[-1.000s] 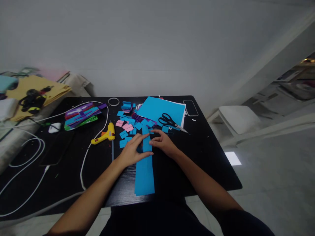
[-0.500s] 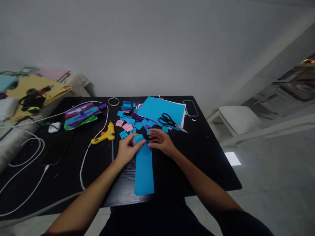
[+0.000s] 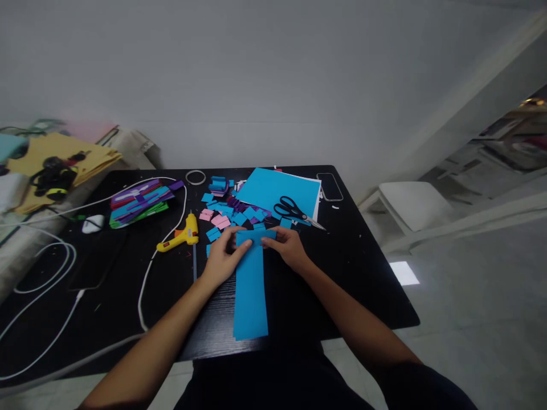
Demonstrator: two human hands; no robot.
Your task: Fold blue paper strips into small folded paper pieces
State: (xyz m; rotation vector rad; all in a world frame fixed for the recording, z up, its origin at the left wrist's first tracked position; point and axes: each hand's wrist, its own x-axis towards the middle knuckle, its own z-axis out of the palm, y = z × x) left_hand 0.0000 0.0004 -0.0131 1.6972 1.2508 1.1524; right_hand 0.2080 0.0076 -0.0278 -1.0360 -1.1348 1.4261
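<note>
Head view: left hand (image 3: pixel 223 256) and right hand (image 3: pixel 289 246) pinch blue paper (image 3: pixel 250 296), table's right edge (image 3: pixel 380 273) well apart.

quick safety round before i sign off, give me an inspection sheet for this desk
Surface: black tabletop
Job's things: long blue strip, reaching near the front edge
Clutter: small blue pieces, pink pieces, yellow glue gun; scissors partly on a blue sheet
Hands: left hand grips the strip's far end; right hand holds blue paper there
Cables: white cable passing the glue gun, another plugged into a dark device
Surroundings: pale wall behind, white stool right
</note>
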